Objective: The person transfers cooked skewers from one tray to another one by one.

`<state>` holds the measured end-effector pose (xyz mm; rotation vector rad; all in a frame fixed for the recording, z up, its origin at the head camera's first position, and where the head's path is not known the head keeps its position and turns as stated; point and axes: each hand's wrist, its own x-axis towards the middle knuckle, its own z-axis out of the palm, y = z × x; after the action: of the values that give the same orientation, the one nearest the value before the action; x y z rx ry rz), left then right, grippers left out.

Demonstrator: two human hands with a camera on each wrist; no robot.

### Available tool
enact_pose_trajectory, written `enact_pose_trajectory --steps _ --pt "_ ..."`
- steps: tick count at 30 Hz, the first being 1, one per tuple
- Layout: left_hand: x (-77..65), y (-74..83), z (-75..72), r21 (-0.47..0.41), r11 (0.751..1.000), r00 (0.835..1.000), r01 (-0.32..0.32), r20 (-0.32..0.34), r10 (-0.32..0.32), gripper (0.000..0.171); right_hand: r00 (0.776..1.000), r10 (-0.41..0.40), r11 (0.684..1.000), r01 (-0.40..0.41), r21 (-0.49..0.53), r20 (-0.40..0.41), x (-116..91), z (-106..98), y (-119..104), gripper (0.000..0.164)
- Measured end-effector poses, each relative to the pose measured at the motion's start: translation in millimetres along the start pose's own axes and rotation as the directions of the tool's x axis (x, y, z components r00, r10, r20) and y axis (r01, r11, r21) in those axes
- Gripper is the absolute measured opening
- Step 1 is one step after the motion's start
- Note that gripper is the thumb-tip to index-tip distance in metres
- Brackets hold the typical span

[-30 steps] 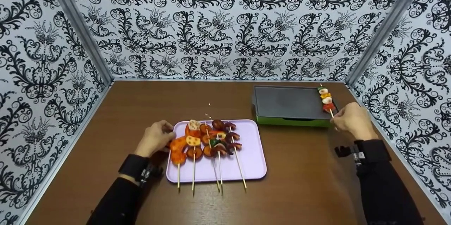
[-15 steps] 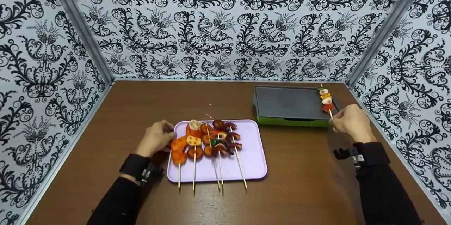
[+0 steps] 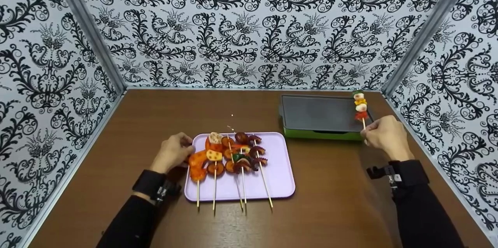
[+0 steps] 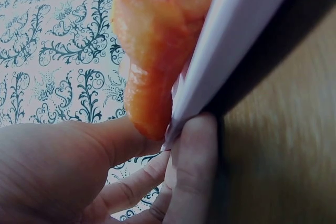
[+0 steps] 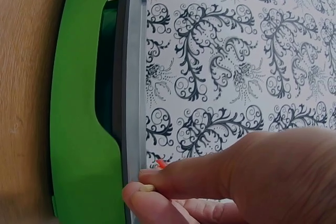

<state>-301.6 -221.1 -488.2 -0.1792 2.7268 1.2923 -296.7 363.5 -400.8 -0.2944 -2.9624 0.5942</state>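
My right hand (image 3: pixel 385 135) pinches the lower stick of a vegetable skewer (image 3: pixel 361 107) between thumb and fingertips. The skewer carries green, white, yellow and red pieces and overlaps the right end of the green grill (image 3: pixel 323 134) with its dark plate. In the right wrist view the stick's end (image 5: pixel 147 188) pokes out between the fingertips. My left hand (image 3: pixel 172 151) grips the left rim of a lilac tray (image 3: pixel 278 170), thumb above and fingers below, as the left wrist view shows. An orange piece of food (image 4: pixel 157 40) on a skewer lies right beside that thumb.
Several skewers lie on the tray, among them mushroom-like slices (image 3: pixel 215 168) and dark red octopus-like pieces (image 3: pixel 257 151); their sticks stick out over the front edge. Patterned panels (image 3: pixel 241 26) enclose the brown table (image 3: pixel 319 201) at the back and sides.
The skewer in my right hand has risen a little off the grill plate and turned more upright, with the hand shifting slightly left. My left hand and the tray have hardly moved.
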Motion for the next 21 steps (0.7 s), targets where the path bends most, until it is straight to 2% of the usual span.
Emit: enact_pose_trajectory --steps 7,21 --pt "-1.4 1.0 -1.7 -0.002 1.0 1.0 0.011 0.024 -0.011 0.03 0.998 -0.049 0.999 0.049 0.01 -0.043 -8.9 2.6 -8.3 0.015" --pt "-0.8 1.3 -0.4 -0.002 1.0 0.999 0.022 0.025 -0.022 0.03 0.999 -0.051 0.996 0.051 0.075 0.001 -25.3 13.4 -25.8 0.017"
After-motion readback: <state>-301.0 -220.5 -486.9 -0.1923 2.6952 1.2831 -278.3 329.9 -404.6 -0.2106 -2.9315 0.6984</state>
